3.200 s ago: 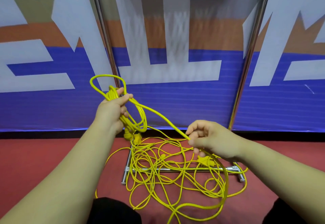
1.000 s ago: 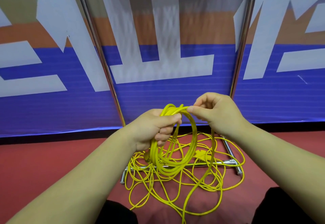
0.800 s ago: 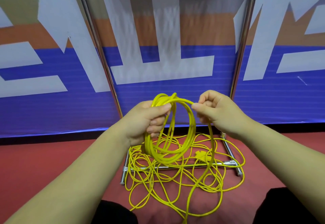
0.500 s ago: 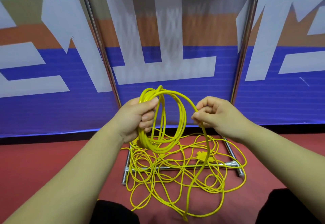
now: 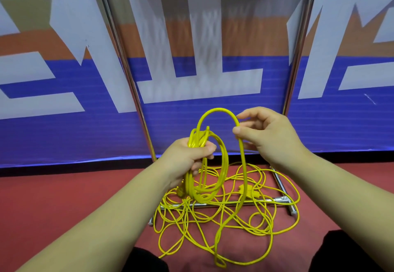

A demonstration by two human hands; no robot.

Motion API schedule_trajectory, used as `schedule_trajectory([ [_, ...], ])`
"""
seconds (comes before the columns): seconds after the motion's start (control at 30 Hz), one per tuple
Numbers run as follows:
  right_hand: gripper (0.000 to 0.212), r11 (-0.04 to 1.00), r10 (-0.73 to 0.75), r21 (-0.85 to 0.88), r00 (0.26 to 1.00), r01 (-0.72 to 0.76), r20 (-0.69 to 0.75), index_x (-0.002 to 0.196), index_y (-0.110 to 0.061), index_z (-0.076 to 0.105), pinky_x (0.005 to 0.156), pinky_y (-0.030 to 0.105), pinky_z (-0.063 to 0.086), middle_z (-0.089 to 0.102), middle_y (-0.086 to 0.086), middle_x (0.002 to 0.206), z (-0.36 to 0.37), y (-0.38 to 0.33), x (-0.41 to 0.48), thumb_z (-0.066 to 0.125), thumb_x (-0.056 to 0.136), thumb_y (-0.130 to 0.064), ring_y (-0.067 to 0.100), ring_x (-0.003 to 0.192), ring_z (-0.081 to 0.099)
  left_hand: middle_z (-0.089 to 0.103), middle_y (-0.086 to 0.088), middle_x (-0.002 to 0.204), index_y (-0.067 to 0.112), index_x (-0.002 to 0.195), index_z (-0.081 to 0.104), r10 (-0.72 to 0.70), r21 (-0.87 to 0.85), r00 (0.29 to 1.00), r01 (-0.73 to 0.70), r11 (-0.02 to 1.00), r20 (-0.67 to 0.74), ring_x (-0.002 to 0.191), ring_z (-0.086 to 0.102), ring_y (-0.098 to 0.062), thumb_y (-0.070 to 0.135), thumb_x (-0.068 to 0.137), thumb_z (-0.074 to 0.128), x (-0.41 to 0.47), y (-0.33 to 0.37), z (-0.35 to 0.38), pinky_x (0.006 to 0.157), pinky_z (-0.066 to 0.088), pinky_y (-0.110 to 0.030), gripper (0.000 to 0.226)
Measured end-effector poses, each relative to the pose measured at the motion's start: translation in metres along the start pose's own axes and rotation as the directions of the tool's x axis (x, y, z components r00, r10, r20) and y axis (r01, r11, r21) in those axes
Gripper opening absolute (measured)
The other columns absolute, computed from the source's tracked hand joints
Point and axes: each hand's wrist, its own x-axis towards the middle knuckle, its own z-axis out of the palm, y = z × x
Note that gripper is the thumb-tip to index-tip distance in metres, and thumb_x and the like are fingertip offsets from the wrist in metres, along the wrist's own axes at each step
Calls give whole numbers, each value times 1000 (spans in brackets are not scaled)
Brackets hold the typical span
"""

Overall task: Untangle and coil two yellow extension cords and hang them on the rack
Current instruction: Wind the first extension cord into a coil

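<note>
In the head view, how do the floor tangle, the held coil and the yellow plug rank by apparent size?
1. Tangle on the floor, largest.
2. Coil gripped by the left hand; nearer the camera, so flattered, yet plainly smaller.
3. Yellow plug, smallest.

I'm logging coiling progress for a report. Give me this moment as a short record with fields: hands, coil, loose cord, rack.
left hand: grips coil at its top
right hand: pinches raised loop above the coil
loose cord: tangled on red floor, across rack base
progress: coiling underway; no cord hung in view
</note>
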Motion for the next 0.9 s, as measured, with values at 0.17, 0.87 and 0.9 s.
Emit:
schedule_trajectory([
  [0.17, 19, 999, -44, -10, 999, 43, -32, 88, -19, 69, 67, 43, 63, 72, 9, 81, 4, 1, 0, 76, 84, -1, 23, 76, 73, 70, -28, 107, 12, 103, 71, -12, -31, 999, 13, 999, 51, 40, 35, -9, 23, 84, 77, 2, -6, 20, 46, 33, -24, 23],
  [0.87, 14, 999, -49, 10, 997, 49, 63, 89, -11, 70, 72, 30, 60, 71, 6, 85, -6, 10, 2, 75, 83, 1, 15, 76, 66, 74, -7, 85, 13, 90, 58, 152, -195, 982, -171, 966, -112, 34, 28, -3, 6, 95, 60, -1, 36, 8, 39, 31, -17, 9],
  [0.9, 16, 1000, -28, -3, 995, 28, 98, 87, -10, 68, 68, 28, 59, 68, 7, 81, -3, 15, 1, 75, 83, 3, 16, 74, 64, 74, -5, 85, 13, 90, 58, 162, -226, 976, -192, 955, -147, 34, 28, -2, 7, 96, 59, -1, 40, 2, 39, 31, -16, 9],
])
